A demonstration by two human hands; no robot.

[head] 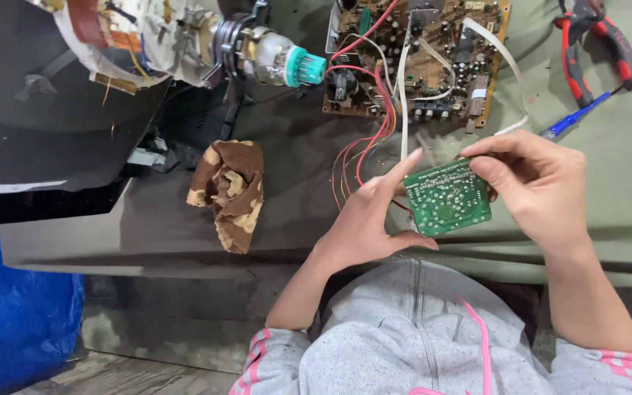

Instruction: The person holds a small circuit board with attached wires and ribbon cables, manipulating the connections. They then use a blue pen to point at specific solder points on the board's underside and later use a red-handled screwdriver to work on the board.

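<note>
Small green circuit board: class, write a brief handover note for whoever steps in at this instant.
Left hand: holds the small green circuit board by its left edge and lower corner.
Right hand: grips its upper right edge.
The board is lifted above the grey-green table cover, solder side up.
The big circuit board lies beyond, with red wires running toward the hands.
Pliers and a blue screwdriver lie untouched at right.

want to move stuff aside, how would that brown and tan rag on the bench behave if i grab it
The brown and tan rag lies crumpled in folds, so it is probably floppy and would sag and unfold when lifted. It looks like thin cloth, likely light. Pushed, it would more likely bunch up on the grey bench cover than roll or tip.
</note>
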